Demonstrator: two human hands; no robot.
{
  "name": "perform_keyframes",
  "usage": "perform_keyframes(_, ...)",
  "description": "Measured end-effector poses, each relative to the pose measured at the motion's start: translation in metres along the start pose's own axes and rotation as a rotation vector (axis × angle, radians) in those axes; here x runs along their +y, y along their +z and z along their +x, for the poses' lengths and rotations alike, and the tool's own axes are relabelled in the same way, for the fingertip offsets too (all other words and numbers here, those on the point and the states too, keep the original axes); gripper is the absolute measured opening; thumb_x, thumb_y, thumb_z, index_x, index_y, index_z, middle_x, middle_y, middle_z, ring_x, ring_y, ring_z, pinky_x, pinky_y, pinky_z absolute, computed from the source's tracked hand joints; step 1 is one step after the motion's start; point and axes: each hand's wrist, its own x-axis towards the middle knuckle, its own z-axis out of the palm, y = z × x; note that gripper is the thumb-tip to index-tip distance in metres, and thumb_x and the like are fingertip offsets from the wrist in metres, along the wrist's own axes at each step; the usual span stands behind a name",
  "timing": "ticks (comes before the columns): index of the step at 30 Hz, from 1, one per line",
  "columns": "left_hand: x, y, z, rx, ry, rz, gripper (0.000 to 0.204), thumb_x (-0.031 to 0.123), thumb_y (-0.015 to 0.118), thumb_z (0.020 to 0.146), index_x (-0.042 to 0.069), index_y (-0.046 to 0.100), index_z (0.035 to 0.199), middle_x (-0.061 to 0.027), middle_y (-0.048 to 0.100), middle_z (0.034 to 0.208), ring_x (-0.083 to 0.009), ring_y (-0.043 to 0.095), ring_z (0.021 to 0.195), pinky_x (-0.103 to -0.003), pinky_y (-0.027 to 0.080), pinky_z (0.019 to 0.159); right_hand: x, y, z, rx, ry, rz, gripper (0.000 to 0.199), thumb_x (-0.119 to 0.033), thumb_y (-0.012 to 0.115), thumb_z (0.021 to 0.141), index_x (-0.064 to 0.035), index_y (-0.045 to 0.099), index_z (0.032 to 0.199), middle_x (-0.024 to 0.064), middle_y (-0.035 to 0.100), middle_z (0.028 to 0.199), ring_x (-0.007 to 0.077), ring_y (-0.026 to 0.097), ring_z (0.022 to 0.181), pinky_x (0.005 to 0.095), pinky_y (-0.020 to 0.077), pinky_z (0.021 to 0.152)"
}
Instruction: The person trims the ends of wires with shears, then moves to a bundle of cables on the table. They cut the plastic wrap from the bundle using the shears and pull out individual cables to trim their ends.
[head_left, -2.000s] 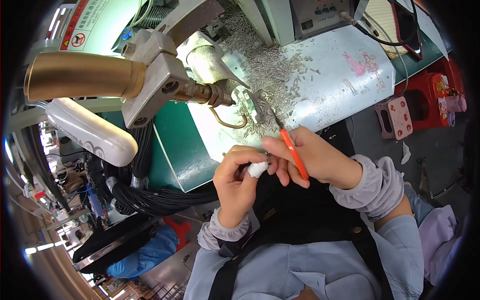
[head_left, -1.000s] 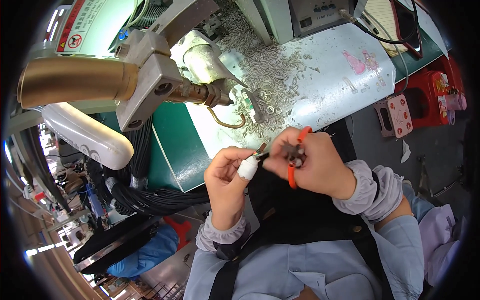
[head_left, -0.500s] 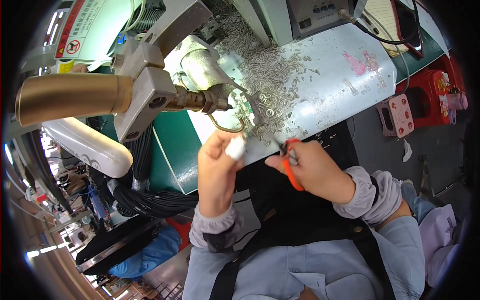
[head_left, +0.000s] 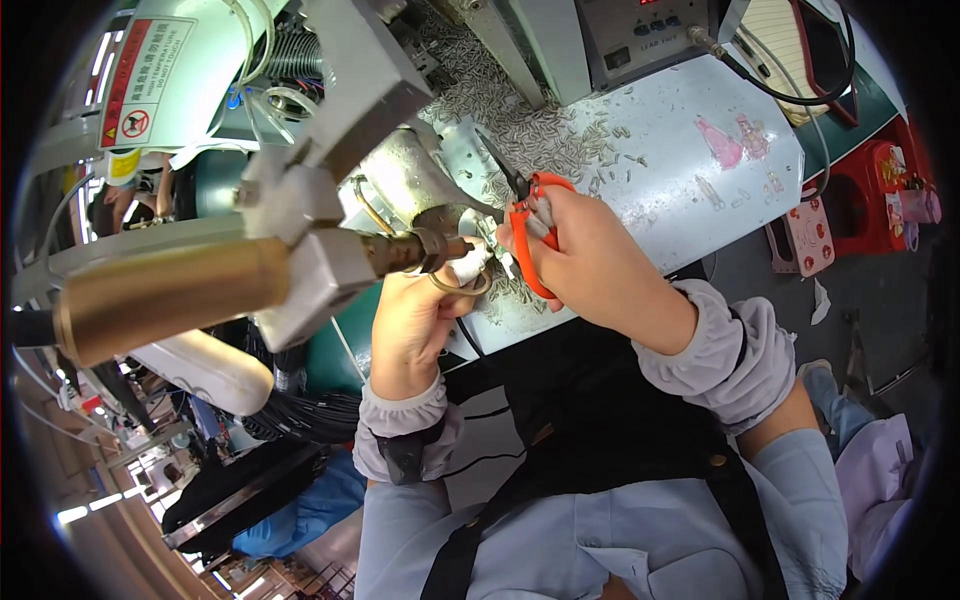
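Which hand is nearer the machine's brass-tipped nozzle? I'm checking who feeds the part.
Left. The left hand sits right under the nozzle, its white-capped fingertip at the tip. The right hand, holding orange snips, is off to its right.

I see both forearms wrapped in loose lilac-grey oversleeves, gathered with elastic at the wrist and again near the elbow. The left oversleeve [head_left: 405, 425] bunches thickly at its cuff; the right oversleeve [head_left: 722, 350] puffs in soft folds. Beneath them is a pale blue shirt [head_left: 600, 540] crossed by dark apron straps [head_left: 455, 555]. Both hands are bare.
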Motion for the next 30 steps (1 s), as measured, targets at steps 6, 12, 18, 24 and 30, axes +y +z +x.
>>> perform_keyframes(6, -0.005, -0.001, -0.005, 0.106, -0.008, -0.012, 0.027, 0.004, 0.062, 0.072, -0.003, 0.052, 0.096, -0.0029, 0.051, 0.072, -0.0068, 0.037, 0.053, -0.019, 0.025, 0.043, 0.006, 0.0, 0.002, -0.021, -0.015, -0.04, 0.013, -0.009, 0.048, 0.085, 0.0026, 0.053, 0.086, 0.0009, 0.048, 0.057, 0.0056, 0.042, 0.042, 0.0209, 0.0354, 0.039)
perform_keyframes(12, -0.013, 0.005, -0.011, 0.2, 0.108, 0.036, 0.025, 0.003, 0.062, 0.071, 0.0, 0.053, 0.093, -0.0044, 0.053, 0.076, -0.0073, 0.039, 0.054, -0.02, 0.028, 0.044, 0.005, 0.001, -0.001, -0.051, 0.04, 0.049, 0.01, -0.006, 0.046, 0.084, 0.0018, 0.052, 0.086, 0.0008, 0.048, 0.057, 0.0056, 0.042, 0.042, 0.0209, 0.0353, 0.039)
perform_keyframes(18, -0.005, 0.007, -0.007, 0.077, 0.002, -0.035, 0.016, -0.002, 0.06, 0.071, 0.001, 0.057, 0.086, -0.0057, 0.054, 0.084, -0.0091, 0.044, 0.059, -0.02, 0.033, 0.047, 0.012, -0.003, -0.003, 0.012, -0.064, -0.036, 0.007, -0.007, 0.05, 0.083, -0.0001, 0.05, 0.083, -0.0007, 0.045, 0.057, 0.0053, 0.04, 0.042, 0.0205, 0.0341, 0.039)
perform_keyframes(24, -0.021, 0.019, -0.031, 0.046, 0.338, 0.4, 0.019, -0.009, 0.052, 0.069, -0.003, 0.059, 0.086, -0.0097, 0.054, 0.098, -0.0183, 0.052, 0.086, -0.027, 0.042, 0.069, -0.011, -0.005, -0.027, -0.001, 0.064, 0.293, 0.009, -0.01, 0.052, 0.084, -0.0023, 0.048, 0.08, -0.001, 0.04, 0.056, 0.0054, 0.039, 0.042, 0.0192, 0.0315, 0.037)
perform_keyframes(30, -0.041, -0.04, -0.08, 0.816, 0.741, 0.871, 0.028, -0.005, 0.051, 0.07, 0.0, 0.056, 0.097, -0.0138, 0.05, 0.106, -0.024, 0.048, 0.1, -0.032, 0.038, 0.085, 0.026, -0.009, -0.078, 0.117, -0.385, 0.164, 0.019, -0.007, 0.052, 0.081, -0.005, 0.041, 0.066, 0.0039, 0.045, 0.055, 0.009, 0.044, 0.043, 0.0204, 0.0323, 0.037)
